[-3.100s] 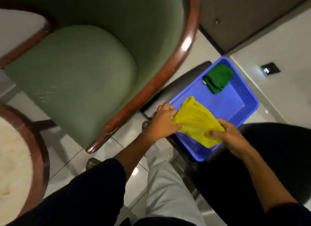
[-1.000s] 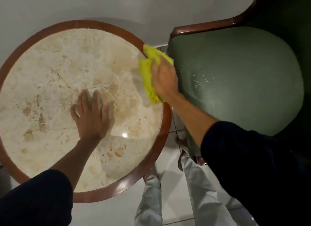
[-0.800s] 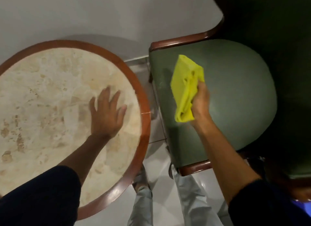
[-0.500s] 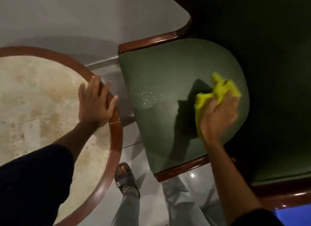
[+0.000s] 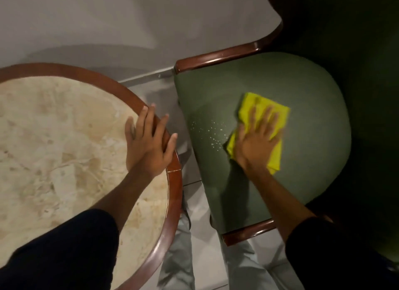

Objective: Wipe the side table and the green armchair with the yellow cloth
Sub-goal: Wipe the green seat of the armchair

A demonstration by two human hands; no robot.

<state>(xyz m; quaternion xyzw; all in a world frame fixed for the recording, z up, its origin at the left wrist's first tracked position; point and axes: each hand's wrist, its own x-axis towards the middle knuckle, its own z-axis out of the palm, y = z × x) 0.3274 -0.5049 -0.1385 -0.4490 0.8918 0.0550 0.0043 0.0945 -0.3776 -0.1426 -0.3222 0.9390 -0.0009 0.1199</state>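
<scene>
The yellow cloth (image 5: 274,117) lies flat on the seat of the green armchair (image 5: 308,91). My right hand (image 5: 258,140) presses on the cloth with fingers spread, covering its middle. A patch of small pale specks shows on the seat just left of the cloth. The round side table (image 5: 64,143) with a beige marble top and brown wooden rim is at the left. My left hand (image 5: 149,145) rests flat on the table's right edge, fingers apart over the rim, holding nothing.
The armchair has dark wooden arm rails (image 5: 218,58) at the back and front of the seat. A narrow strip of tiled floor (image 5: 194,192) separates table and chair, with my legs in pale trousers (image 5: 179,257) below. A grey wall (image 5: 108,20) runs behind.
The cloth went from the table's edge to the armchair seat. In the last half second my right hand flattened the bunched cloth. My left hand slid to the table's right rim.
</scene>
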